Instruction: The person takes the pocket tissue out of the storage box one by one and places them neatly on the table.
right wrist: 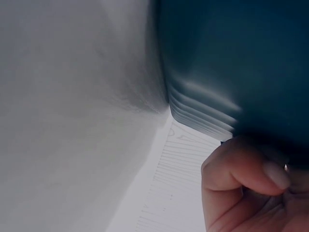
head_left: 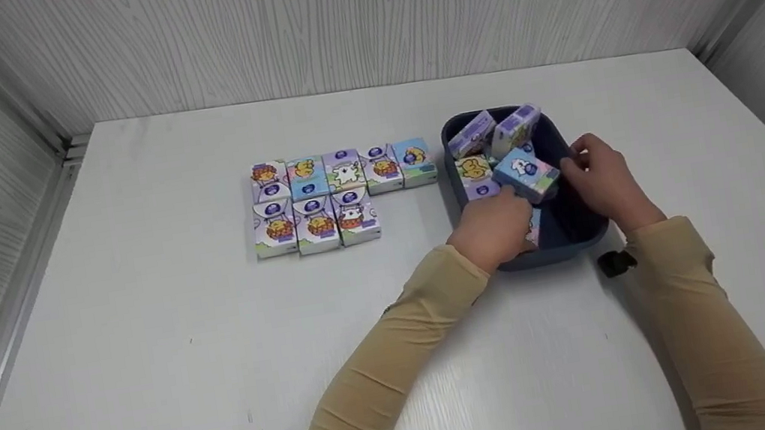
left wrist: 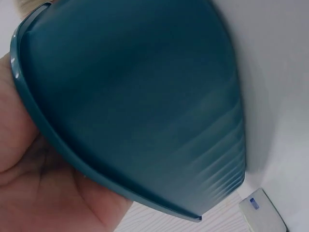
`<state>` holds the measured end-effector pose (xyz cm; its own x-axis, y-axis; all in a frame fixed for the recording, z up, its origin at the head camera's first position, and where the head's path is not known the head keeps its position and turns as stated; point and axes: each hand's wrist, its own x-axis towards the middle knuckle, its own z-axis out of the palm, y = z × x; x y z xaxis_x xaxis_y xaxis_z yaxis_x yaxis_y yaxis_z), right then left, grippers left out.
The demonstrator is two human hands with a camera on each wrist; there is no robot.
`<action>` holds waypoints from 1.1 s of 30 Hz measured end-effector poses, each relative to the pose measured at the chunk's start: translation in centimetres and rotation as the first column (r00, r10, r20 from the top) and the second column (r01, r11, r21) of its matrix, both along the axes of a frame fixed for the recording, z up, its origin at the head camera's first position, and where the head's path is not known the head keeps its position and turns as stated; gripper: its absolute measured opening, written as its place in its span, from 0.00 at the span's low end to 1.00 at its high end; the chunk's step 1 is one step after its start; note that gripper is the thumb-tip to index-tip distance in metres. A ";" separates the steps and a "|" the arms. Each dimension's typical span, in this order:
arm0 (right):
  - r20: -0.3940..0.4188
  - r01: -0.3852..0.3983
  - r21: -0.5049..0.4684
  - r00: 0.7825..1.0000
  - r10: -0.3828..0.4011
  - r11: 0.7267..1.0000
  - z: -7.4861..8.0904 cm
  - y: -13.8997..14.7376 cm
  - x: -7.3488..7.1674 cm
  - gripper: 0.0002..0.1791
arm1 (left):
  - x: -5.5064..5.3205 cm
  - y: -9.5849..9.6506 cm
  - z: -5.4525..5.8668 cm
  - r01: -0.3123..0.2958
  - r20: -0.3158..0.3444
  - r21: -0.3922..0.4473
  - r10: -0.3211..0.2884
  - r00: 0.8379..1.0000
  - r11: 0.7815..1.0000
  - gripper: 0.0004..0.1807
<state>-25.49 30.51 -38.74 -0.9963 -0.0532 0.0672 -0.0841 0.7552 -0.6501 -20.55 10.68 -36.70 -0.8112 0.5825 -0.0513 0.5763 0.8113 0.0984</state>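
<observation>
A dark blue plastic bin [head_left: 583,211] holds several small packs with cartoon prints, among them a blue pack [head_left: 526,172] and a purple-and-white pack [head_left: 517,126]. My left hand [head_left: 494,228] reaches over the bin's near-left rim, its fingertips down among the packs beside the blue one. What those fingers hold is hidden; the left wrist view shows the palm by the outer wall [left wrist: 135,106]. On the opposite side, my right hand [head_left: 604,178] grips the right rim, fingers curled at the edge [right wrist: 246,179].
Left of the bin, two rows of similar packs [head_left: 314,214] lie side by side on the white table [head_left: 189,395]. A small black object [head_left: 616,263] is by the right wrist. Grey wood-grained panels [head_left: 354,22] stand behind and at both sides.
</observation>
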 end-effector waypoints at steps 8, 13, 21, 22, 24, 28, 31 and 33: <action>-0.004 -0.016 -0.005 1.000 0.016 1.000 -0.1 -0.3 -0.1 0.16 | 0.0 0.0 0.1 -0.041 0.067 0.057 0.037 0.997 0.998 0.20; -0.004 -0.010 -0.012 1.000 0.010 1.000 0.0 -0.3 0.0 0.16 | 0.1 0.0 0.1 -0.046 0.049 0.093 0.041 0.998 0.995 0.16; -0.029 -0.011 0.013 1.000 0.011 1.000 0.0 -0.6 0.2 0.15 | 0.1 -0.1 -0.1 -0.047 0.047 0.125 0.042 0.998 0.991 0.17; -0.033 -0.010 0.015 0.999 0.011 1.000 0.0 -0.6 0.2 0.15 | 0.1 -0.2 -0.1 -0.045 0.045 0.127 0.040 0.998 0.991 0.17; -0.039 -0.010 0.016 0.999 0.011 1.000 0.0 -0.6 0.2 0.14 | 0.1 -0.2 -0.1 -0.040 0.043 0.131 0.035 0.998 0.991 0.17; -0.054 -0.012 0.027 0.998 0.014 1.000 -0.1 -0.6 0.1 0.13 | 0.1 -0.2 -0.1 -0.042 0.038 0.139 0.037 0.999 0.989 0.16; -0.060 -0.008 0.041 0.998 0.011 0.999 -0.2 -0.5 0.1 0.13 | 0.1 -0.2 -0.1 -0.047 0.039 0.144 0.042 0.998 0.988 0.19; -0.059 -0.005 0.043 0.998 0.008 0.999 -0.1 -0.6 0.1 0.13 | 0.0 -0.2 -0.1 -0.047 0.040 0.145 0.042 0.998 0.988 0.21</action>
